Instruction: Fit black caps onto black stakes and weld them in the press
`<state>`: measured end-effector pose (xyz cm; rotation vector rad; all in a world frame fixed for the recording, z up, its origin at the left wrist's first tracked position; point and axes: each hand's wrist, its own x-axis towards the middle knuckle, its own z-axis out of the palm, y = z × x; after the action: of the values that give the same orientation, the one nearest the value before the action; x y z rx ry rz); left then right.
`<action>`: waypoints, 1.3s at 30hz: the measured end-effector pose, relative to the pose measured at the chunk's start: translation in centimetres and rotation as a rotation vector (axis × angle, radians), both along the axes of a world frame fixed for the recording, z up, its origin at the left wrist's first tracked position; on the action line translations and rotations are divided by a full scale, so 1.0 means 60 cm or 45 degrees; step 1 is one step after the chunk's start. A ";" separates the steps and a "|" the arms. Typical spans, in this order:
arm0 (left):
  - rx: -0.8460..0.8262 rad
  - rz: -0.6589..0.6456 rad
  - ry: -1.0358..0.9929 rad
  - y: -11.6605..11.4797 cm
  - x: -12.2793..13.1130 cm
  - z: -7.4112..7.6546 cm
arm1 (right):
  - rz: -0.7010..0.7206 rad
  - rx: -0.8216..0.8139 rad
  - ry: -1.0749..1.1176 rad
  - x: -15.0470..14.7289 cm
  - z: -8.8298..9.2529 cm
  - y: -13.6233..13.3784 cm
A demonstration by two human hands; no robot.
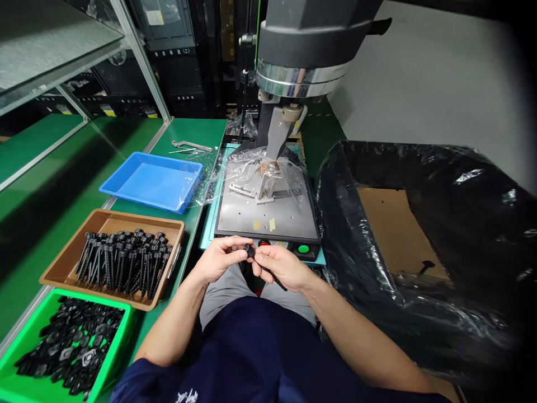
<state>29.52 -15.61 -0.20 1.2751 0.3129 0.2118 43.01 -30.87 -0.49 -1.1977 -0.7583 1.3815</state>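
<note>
I saw the left hand (224, 259) pinching the round head of one black part (250, 251) above the lap (224, 291), the right hand (286, 268) pinching its thin stem. White writing (187, 397) on the shirt (260, 347) was too cropped to read. I counted two stickers (272, 224) on the steel plate (235, 219), one blue tray (159, 179), one brown tray (69, 263) of ribbed pins (126, 257) and one green tray (25, 336) heaped with discs (75, 341).

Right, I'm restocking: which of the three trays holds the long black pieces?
The brown tray, between the blue tray and green tray; only its black pieces are long.

There are two hands (218, 261) (284, 266), three trays (159, 182) and apparently one wrench (193, 145).
</note>
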 end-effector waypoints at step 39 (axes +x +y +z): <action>1.103 -0.566 0.018 0.022 0.043 0.096 | -0.326 -0.023 -0.515 -0.008 -0.010 -0.032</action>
<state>32.10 -14.28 5.57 2.1626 -0.0822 -0.0610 42.55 -32.81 -1.10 -1.5550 -0.8368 0.9479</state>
